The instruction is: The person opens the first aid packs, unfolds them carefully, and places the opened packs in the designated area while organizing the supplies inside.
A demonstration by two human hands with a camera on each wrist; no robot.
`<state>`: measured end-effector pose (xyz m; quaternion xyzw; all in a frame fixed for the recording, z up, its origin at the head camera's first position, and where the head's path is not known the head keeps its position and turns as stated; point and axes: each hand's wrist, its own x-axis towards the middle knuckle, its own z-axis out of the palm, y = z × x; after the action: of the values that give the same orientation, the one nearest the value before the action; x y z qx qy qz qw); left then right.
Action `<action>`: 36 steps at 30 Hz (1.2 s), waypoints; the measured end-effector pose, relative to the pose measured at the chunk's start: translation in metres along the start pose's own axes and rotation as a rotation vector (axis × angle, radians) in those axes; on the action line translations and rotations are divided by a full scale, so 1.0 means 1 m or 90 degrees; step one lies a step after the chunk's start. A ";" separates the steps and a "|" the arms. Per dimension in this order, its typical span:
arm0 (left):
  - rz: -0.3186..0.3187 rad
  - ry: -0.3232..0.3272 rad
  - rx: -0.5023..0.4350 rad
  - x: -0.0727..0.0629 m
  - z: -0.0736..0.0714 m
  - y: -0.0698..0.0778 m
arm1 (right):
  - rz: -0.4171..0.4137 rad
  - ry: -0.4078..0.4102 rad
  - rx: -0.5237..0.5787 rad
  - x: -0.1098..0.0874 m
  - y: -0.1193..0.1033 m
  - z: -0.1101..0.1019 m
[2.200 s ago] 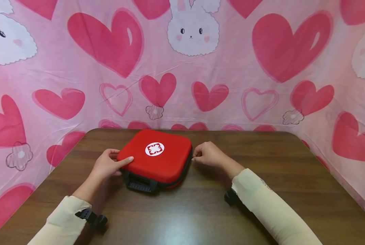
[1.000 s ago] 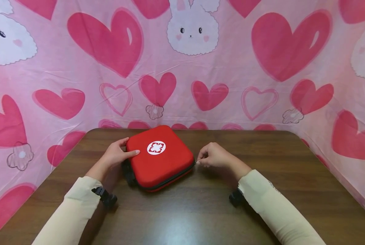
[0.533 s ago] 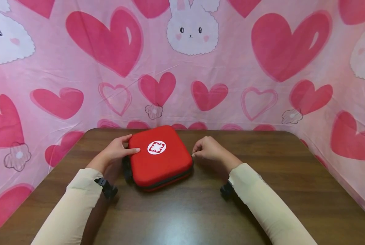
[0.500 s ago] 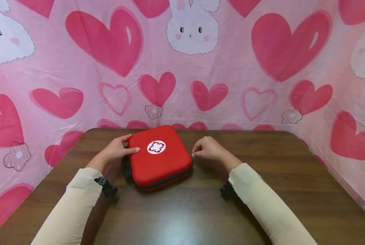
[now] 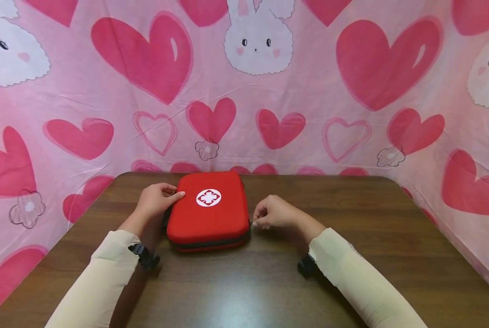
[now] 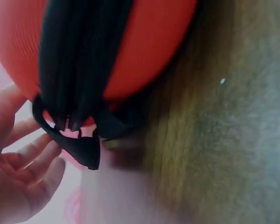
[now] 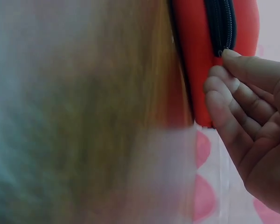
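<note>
A red first-aid case (image 5: 211,218) with a white cross emblem lies flat on the table. My left hand (image 5: 156,200) grips its left side, thumb on the lid and fingers at the edge. In the left wrist view those fingers are beside the black carry handle (image 6: 81,149), where the black zip band (image 6: 79,56) ends. My right hand (image 5: 277,212) is at the case's right side, near the front corner. The right wrist view shows its thumb and forefinger pinching the zip's pull at the end of the black zipper (image 7: 219,23); the fingertips mostly hide the pull.
The brown wooden table (image 5: 351,255) extends to both sides and in front of the case. A pink cloth (image 5: 244,91) with hearts and rabbits hangs behind the table's far edge and on both sides. Black wrist cameras (image 5: 146,257) sit under both wrists.
The case has turned clockwise, its handle swinging from the front to the left side. My left hand has shifted away from me with it. My right hand has lately come slightly nearer.
</note>
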<state>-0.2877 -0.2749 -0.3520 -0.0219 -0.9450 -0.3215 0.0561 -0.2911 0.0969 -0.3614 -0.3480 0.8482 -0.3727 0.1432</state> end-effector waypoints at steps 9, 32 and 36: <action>-0.092 -0.133 -0.140 -0.036 -0.013 0.004 | 0.104 0.087 0.128 -0.004 -0.017 0.010; -0.139 -0.235 -0.349 -0.048 -0.016 0.006 | 0.228 0.138 0.320 0.009 -0.036 0.034; -0.122 -0.232 -0.339 -0.047 -0.021 0.015 | 0.223 0.134 0.333 0.007 -0.035 0.032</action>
<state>-0.2374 -0.2759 -0.3317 -0.0039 -0.8203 -0.5514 -0.1517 -0.2632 0.0583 -0.3574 -0.1077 0.7808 -0.5815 0.2014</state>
